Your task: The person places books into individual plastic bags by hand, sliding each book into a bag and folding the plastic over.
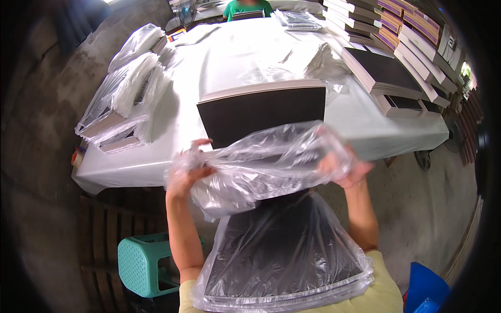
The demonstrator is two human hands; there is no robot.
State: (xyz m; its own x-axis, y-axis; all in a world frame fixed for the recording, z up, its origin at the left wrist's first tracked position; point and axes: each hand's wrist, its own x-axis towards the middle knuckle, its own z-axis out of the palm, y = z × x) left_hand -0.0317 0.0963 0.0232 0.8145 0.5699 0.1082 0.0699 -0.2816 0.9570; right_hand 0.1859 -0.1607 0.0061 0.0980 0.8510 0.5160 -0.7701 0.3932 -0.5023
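Both hands are raised over the table's near edge, gripping a clear plastic bag (250, 180). My left hand (189, 176) has its fingers closed on one side of the crumpled film. On the other side, my right hand (344, 166) is wrapped by the film and slightly blurred. Below the hands, a stack of black boards (276, 250) in clear plastic leans against my body. I cannot tell whether that covering and the film in my hands are one bag. Just beyond, a stack of black-faced boards with pale edges (266, 107) stands on the table, its lower part hidden by the film.
A white-covered table (203, 62) spreads ahead. Plastic-wrapped packs (122, 96) lie at its left, and more black board stacks (383, 73) at its right. A green stool (141, 261) stands lower left, a blue object (425, 287) lower right. Someone in a green shirt (245, 7) is across the table.
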